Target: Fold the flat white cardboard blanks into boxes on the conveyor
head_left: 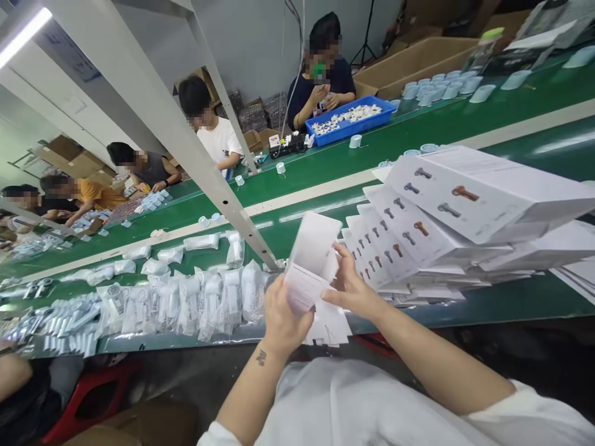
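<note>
My left hand (284,316) is wrapped round the lower left side of a white paper box (304,288) with small printed text and a raised flap. On its right side, the fingers of my right hand (348,285) grip the box's edge. White folded papers (329,325) lie under it at the table's front edge. To the right of my hands stand stacked white boxes (474,198) printed with pictures of handheld fans. Left of my left hand is a row of handheld fans in clear bags (211,300). What is inside the held box is hidden.
A slanting white metal post (199,155) rises just beyond my hands. Across the green conveyor belt (274,186) several people work. A blue tray (351,127) of small white parts and pale blue cups (437,90) stand there. Unbagged fan parts (69,319) lie far left, above a red stool (93,396).
</note>
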`<state>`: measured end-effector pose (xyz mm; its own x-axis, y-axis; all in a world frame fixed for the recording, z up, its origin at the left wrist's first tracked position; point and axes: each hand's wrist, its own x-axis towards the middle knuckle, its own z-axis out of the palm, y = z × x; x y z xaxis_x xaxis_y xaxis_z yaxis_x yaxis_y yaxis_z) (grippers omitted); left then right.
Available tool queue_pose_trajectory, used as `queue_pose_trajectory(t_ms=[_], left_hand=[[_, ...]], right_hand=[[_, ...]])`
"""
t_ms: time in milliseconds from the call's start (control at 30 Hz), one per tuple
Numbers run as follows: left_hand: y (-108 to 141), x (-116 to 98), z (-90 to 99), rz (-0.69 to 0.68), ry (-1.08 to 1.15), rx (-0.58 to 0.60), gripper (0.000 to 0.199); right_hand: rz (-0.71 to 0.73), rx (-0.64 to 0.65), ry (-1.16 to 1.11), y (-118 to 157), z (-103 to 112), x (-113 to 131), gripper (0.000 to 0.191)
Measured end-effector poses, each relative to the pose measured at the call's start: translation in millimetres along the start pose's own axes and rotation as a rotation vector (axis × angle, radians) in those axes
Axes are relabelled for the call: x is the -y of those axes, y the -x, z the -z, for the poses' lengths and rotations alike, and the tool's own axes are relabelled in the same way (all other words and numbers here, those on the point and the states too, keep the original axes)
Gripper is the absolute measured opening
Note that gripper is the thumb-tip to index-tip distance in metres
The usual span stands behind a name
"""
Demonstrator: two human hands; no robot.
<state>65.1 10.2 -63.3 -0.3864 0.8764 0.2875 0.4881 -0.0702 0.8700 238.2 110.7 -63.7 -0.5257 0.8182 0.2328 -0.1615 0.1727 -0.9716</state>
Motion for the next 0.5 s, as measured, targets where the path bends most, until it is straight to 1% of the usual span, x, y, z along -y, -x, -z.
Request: queue_pose_trajectory(t_ms=[33, 67, 100, 133, 167, 200, 233, 267, 300, 333, 367, 400, 433, 467, 500], left_hand=[[-0.1, 5.9, -7.8, -0.048, -0.012, 0.011, 0.061], [-1.6, 11.4, -12.9, -0.070, -0.008, 0.023, 0.059], [-5.2, 16.8, -14.0, -0.070, 0.004, 0.033, 0.061], [-11.7, 22.5, -10.1, -0.054, 0.017, 0.036, 0.065], [-21.9, 28.9, -1.0, -0.021, 0.019, 0.027, 0.065], [-36.2, 36.4, 12.9, 0.043, -0.008, 0.001, 0.059], [-54.7, 45.2, 30.5, 0.129, -0.062, -0.041, 0.049], [-77.0, 55.4, 50.1, 0.232, -0.143, -0.107, 0.037], [-101.9, 66.8, 69.7, 0.370, -0.254, -0.158, 0.030], [-128.2, 79.1, 87.1, 0.438, -0.300, -0.184, 0.026], [-154.0, 91.6, 100.6, 0.476, -0.325, -0.180, 0.022], [-177.9, 103.8, 108.8, 0.514, -0.347, -0.154, 0.020], [-198.4, 115.2, 111.3, 0.531, -0.352, -0.114, 0.020], [-214.7, 125.2, 108.4, 0.535, -0.351, -0.059, 0.024], [-226.4, 133.8, 101.0, 0.526, -0.342, 0.002, 0.027]], right_hand=[[-0.053, 0.014, -0.067, -9.2, -1.9, 0.0, 0.103], [-0.081, 0.024, -0.106, -18.6, -3.5, 0.0, 0.105], [-0.092, 0.007, -0.122, -28.1, -4.2, -0.5, 0.105], [-0.097, -0.028, -0.119, -37.8, -3.5, -2.1, 0.103], [-0.098, -0.072, -0.106, -47.9, -1.1, -5.1, 0.099], [-0.101, -0.121, -0.086, -58.8, 2.7, -9.9, 0.095], [-0.110, -0.171, -0.062, -70.9, 7.8, -16.4, 0.091], [-0.122, -0.217, -0.037, -84.6, 13.4, -24.8, 0.089], [-0.135, -0.250, -0.016, -99.8, 18.8, -34.8, 0.090], [-0.147, -0.268, 0.002, -116.5, 23.2, -46.1, 0.093], [-0.159, -0.271, 0.018, -134.1, 26.1, -58.1, 0.098], [-0.172, -0.256, 0.033, -151.9, 27.1, -70.4, 0.102], [-0.186, -0.226, 0.049, -169.2, 26.2, -82.3, 0.105], [-0.202, -0.191, 0.066, -185.2, 23.7, -93.5, 0.107], [-0.216, -0.156, 0.081, -199.5, 20.1, -103.7, 0.107]])
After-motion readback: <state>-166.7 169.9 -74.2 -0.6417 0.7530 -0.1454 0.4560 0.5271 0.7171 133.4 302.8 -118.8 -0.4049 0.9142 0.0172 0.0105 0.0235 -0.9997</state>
